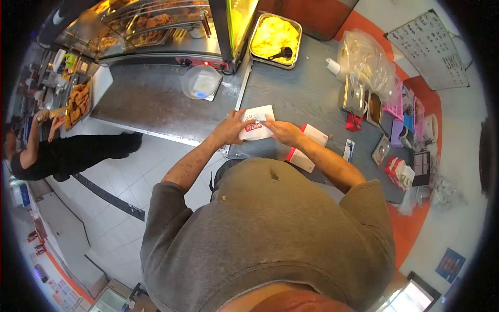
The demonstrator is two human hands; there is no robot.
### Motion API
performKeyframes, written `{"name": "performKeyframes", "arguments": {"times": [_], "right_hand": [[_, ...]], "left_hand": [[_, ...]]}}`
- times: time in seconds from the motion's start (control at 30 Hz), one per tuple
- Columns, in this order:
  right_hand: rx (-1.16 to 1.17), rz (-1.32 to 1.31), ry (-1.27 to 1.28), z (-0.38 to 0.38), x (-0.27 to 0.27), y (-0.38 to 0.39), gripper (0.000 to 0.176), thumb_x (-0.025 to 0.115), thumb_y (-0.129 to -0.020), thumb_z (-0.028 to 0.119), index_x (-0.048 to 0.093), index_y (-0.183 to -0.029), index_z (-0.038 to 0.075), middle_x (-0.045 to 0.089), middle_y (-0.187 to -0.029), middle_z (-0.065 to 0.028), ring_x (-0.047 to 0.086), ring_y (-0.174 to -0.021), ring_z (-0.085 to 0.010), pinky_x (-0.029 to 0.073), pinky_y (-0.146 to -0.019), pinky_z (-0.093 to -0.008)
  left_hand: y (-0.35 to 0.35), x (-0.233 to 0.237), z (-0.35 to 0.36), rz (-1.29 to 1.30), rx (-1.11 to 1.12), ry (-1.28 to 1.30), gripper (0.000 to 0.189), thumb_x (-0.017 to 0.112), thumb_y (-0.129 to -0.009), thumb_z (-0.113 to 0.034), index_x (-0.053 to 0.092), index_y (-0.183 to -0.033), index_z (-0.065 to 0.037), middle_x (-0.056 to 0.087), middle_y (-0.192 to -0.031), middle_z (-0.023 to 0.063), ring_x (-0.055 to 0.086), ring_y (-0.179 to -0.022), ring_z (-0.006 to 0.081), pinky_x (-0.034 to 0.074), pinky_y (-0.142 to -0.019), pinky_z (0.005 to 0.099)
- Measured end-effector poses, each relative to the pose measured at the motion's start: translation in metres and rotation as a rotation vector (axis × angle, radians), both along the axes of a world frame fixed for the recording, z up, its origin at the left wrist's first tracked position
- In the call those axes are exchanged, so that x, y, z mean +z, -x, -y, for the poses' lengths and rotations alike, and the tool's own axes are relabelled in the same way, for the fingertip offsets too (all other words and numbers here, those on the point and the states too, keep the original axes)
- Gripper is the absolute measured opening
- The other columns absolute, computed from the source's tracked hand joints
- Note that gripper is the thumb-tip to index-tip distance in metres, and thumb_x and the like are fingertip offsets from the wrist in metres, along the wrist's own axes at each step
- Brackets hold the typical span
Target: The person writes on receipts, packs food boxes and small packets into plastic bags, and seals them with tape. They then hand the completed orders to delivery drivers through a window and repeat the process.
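A white paper bag (257, 122) with a red logo lies flat on the grey counter (301, 88). My left hand (231, 127) grips its left edge. The fingers of my right hand (280, 131) pinch its right side. A stack of red-and-white cardboard boxes (306, 148) sits just under my right forearm. I wear a grey shirt.
A metal tray of fries (274, 36) with a black scoop stands at the back, beside a heated display of fried chicken (150, 23). A clear plastic lid (201, 82), sauce pans (364, 101), plastic bags (364, 60) and small cartons (397, 171) crowd the counter. Another person (62, 151) in black works at left.
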State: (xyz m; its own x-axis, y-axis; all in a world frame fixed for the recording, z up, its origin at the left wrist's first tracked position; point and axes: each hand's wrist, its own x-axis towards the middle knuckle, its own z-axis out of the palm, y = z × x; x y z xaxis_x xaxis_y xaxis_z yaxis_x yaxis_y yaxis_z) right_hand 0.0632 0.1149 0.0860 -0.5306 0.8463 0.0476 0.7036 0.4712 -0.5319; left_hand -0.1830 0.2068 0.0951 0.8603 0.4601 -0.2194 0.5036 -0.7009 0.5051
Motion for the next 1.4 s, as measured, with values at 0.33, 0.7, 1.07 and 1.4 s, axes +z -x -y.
{"name": "performKeyframes", "arguments": {"times": [0.33, 0.7, 1.07, 1.4], "right_hand": [[-0.008, -0.07, -0.255, 0.001, 0.006, -0.002, 0.052, 0.066, -0.076, 0.01, 0.05, -0.124, 0.002, 0.058, -0.111, -0.0159, 0.059, -0.1, -0.0296, 0.048, -0.087, -0.0395], [-0.051, -0.141, -0.317, 0.016, -0.021, -0.007, 0.037, 0.063, -0.082, 0.008, 0.054, -0.117, 0.0, 0.062, -0.105, -0.0164, 0.064, -0.092, -0.0292, 0.052, -0.078, -0.0348], [-1.191, -1.307, 0.339, 0.029, -0.026, 0.024, 0.028, 0.059, -0.089, 0.01, 0.055, -0.116, 0.005, 0.064, -0.098, -0.0082, 0.063, -0.09, -0.016, 0.049, -0.065, -0.0257], [-1.29, -1.783, 1.069, 0.02, -0.026, 0.031, 0.028, 0.07, -0.082, 0.024, 0.058, -0.105, 0.015, 0.059, -0.11, 0.0008, 0.059, -0.099, -0.0166, 0.042, -0.075, -0.0331]], "left_hand": [[0.009, -0.008, 0.003, 0.075, -0.092, -0.037, 0.081, 0.073, -0.067, -0.025, 0.035, -0.139, -0.038, 0.017, -0.144, 0.0271, 0.026, -0.123, 0.0526, 0.039, -0.1, 0.0526], [0.007, -0.008, 0.028, 0.032, -0.013, -0.322, 0.07, 0.075, -0.068, -0.032, 0.045, -0.13, -0.045, 0.015, -0.148, 0.0215, 0.022, -0.13, 0.0459, 0.034, -0.097, 0.0609], [-0.056, -0.028, 0.068, 0.177, 0.576, -0.202, 0.053, 0.078, -0.063, -0.025, 0.061, -0.112, -0.033, 0.019, -0.144, 0.0198, 0.023, -0.125, 0.0452, 0.025, -0.092, 0.0695], [-0.075, -0.038, 0.068, 0.268, 0.726, -0.204, 0.049, 0.077, -0.065, -0.029, 0.062, -0.111, -0.033, 0.021, -0.144, 0.0188, 0.021, -0.127, 0.0421, 0.021, -0.096, 0.0657]]}}
